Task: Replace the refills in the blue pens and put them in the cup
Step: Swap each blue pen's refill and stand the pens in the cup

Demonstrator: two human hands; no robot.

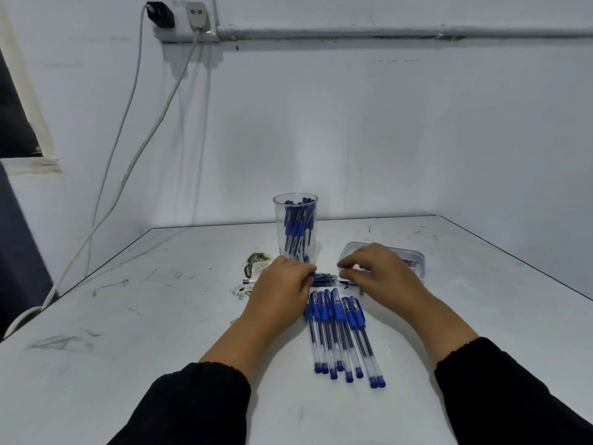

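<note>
— On the white table (160, 316), where do the blue pens lie?

— A row of them (340, 332) lies side by side between the two forearms, caps toward the far edge, blue end plugs toward the person. More pens stand inside the clear cup (296, 229), which is upright just beyond the hands.

— And the hands themselves?

— The left hand (282, 287) has its fingers curled on a small bundle of thin blue refills (324, 277) lying crosswise just beyond the row's caps. The right hand (382, 271) hovers over the other end of that bundle, fingers bent, fingertips close together as if pinching; whether it truly grasps a refill I cannot tell, since the fingers hide the contact.

— Anything near the right hand?

— A clear plastic container (414, 255) sits just behind it, partly covered by the hand; some small dark pieces show inside, too small to name.

— What else is there?

— Dark scuffs and a burnt-looking stain (256, 260) mark the tabletop left of the cup. On the wall, a power strip (183, 17) carries plugs, with white cables (128, 130) hanging down toward the table's left corner. Both forearms wear black sleeves (199, 406).
</note>
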